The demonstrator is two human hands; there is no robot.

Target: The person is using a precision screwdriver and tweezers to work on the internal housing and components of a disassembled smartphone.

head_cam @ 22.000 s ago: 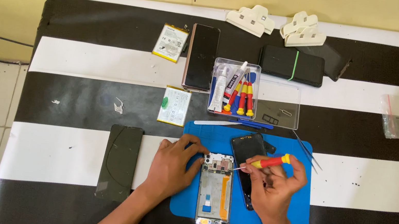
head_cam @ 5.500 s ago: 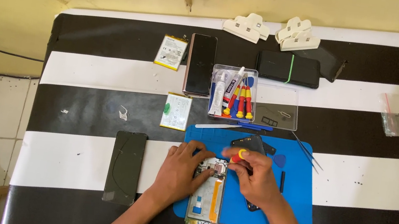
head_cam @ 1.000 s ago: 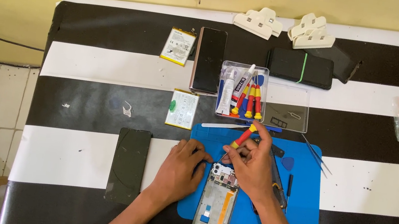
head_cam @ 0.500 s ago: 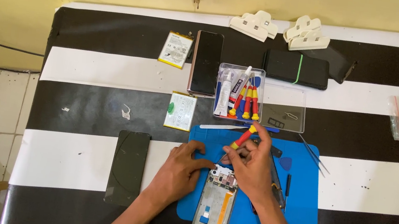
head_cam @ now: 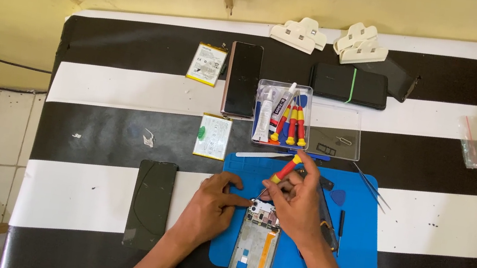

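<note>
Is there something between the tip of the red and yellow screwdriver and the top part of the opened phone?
Nothing visible. The right hand holds the screwdriver with its tip down at the top of the opened phone. The left hand steadies that end from the side, not under the tip.

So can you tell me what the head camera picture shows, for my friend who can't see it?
A person's right hand holds a red and yellow screwdriver to the top of an opened phone on a blue mat, while the left hand steadies it. Batteries, other phones and a clear tool box lie on the black-and-white striped table.
</note>
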